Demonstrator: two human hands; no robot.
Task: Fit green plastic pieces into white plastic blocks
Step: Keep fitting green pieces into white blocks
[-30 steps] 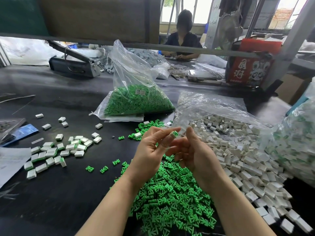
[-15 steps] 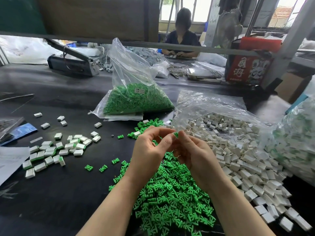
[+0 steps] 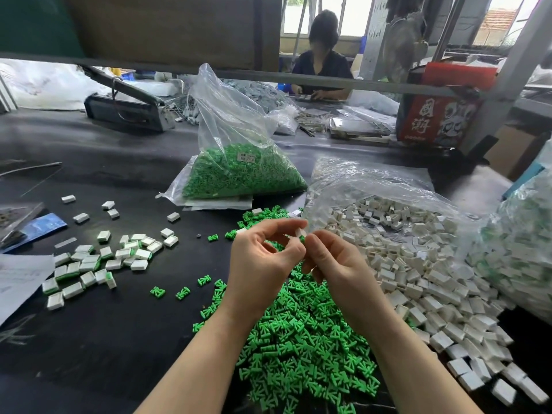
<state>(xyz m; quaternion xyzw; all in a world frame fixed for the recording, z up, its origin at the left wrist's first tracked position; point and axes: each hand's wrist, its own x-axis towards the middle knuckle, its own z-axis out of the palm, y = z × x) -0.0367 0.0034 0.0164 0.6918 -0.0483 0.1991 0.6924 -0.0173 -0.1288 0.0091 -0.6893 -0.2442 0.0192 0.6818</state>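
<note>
Between both hands' fingers (image 3: pixel 294 227), white block (image 3: pixel 299 233), axis unclear

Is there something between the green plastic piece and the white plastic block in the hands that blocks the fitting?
Nothing visible does. The left hand pinches the small white plastic block, and the green plastic piece in the right hand already touches it.

Your left hand (image 3: pixel 263 264) and right hand (image 3: pixel 334 264) meet over a white block (image 3: pixel 299 233), but your fingers cover most of it, so you cannot tell how the sliver of green piece (image 3: pixel 302 239) sits against it. Your forearms hide part of the green pile (image 3: pixel 298 339). The bag of finished blocks (image 3: pixel 519 252) runs off the right edge. The label (image 3: pixel 246 158) on the bag of green pieces (image 3: pixel 239 171) is too small to read.
</note>
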